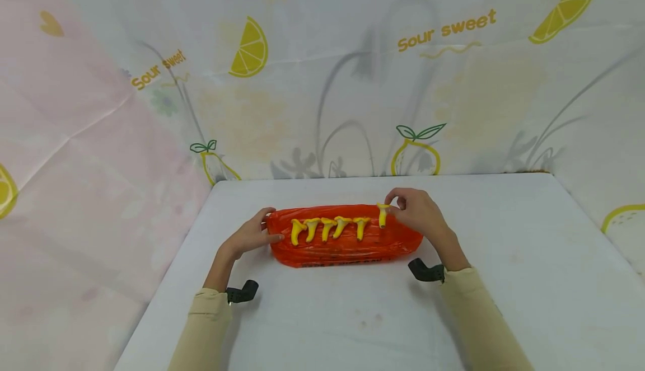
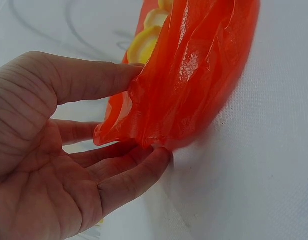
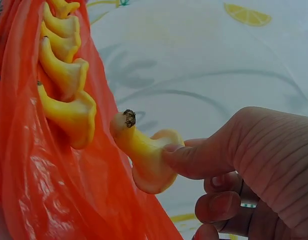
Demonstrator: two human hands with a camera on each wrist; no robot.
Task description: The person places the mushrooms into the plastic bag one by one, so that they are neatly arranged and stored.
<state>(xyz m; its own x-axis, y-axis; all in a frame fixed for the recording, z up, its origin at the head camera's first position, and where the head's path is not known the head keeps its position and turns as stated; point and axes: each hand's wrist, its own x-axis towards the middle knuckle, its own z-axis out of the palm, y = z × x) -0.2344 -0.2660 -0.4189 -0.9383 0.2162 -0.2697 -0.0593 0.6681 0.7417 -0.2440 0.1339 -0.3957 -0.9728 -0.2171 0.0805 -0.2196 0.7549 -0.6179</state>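
A red plastic bag (image 1: 327, 256) lies lengthwise on the white table. Along it runs a row of several yellow chanterelle mushrooms (image 1: 327, 229), caps away from the person. My right hand (image 1: 418, 210) pinches one more chanterelle (image 3: 148, 160) by its cap between thumb and forefinger, above the bag's right end. Its stem has a dark, dirty tip. At the other end, my left hand (image 1: 251, 234) holds the bag's gathered edge (image 2: 138, 125), thumb on top and fingers underneath. Part of the bag's left tip is hidden behind that hand in the head view.
The white tabletop (image 1: 342, 320) spreads around the bag on every side. Behind it hangs a pale cloth (image 1: 312, 97) printed with lemons and lettering. Each wrist wears a black camera mount (image 1: 425, 271) near a beige sleeve (image 1: 478, 304).
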